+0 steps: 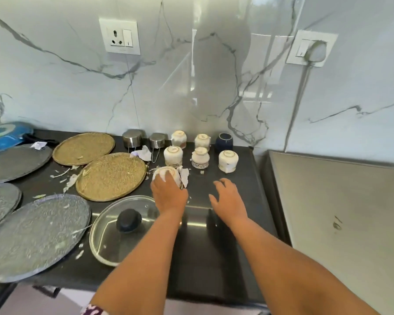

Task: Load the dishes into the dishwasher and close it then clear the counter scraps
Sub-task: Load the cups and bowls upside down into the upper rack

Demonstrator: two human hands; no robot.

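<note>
A white marble-veined wall with two sockets backed the black tabletop (225,185) we stood at. Our left hand (168,192) gripped an upturned white cup (167,173) near the middle, fingers curled over its top, with torn paper scraps (185,175) lying against it at 3 o'clock. Our right hand (229,200) hovered just beside it at 3 o'clock, fingers loosely spread and holding nothing.

Beyond the held cup, at 12 to 1 o'clock, stood five more upturned white cups (200,156) in two rows, and a dark blue cup (224,142) at the back right. Two small steel pots (143,138) sat against the wall at 11 o'clock of them.

At 9 o'clock of the left hand lay two round woven mats (110,176), with grey plates (34,235) further out toward 8 o'clock, flecked with scraps. A glass lid (105,237) with a black knob lay at 7 o'clock, partly under our left forearm. A steel surface (341,212) adjoined the tabletop at 3 o'clock.
</note>
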